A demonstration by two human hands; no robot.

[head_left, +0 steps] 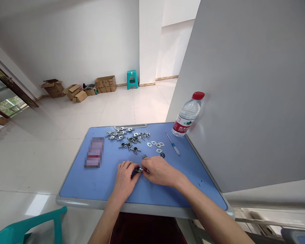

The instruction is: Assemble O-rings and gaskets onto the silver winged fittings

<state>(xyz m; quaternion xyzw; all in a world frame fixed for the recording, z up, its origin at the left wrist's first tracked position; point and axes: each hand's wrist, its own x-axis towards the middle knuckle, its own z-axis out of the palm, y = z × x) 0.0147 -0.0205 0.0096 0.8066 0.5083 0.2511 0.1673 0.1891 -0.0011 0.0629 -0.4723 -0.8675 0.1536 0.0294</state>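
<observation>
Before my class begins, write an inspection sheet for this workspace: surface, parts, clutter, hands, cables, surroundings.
Surface: blue tabletop, grey rim.
Job's things: metal fitting in hand; loose metal fittings beyond; pale gaskets, black O-rings and screwdriver toward the right.
Clutter: red-capped water bottle at right; pixelated item at left.
Hands: left hand holds the fitting; right hand works at its right side, grip detail too small to tell.
Cables: nothing seen.
Surroundings: cardboard boxes and teal stool near far wall.

Over by the far wall [91,44] I see cardboard boxes [106,84] and, to their right, a teal stool [132,81]; closer in, a water bottle [186,117] (red cap [198,95] on) stands beside a grey panel [256,84]
</observation>
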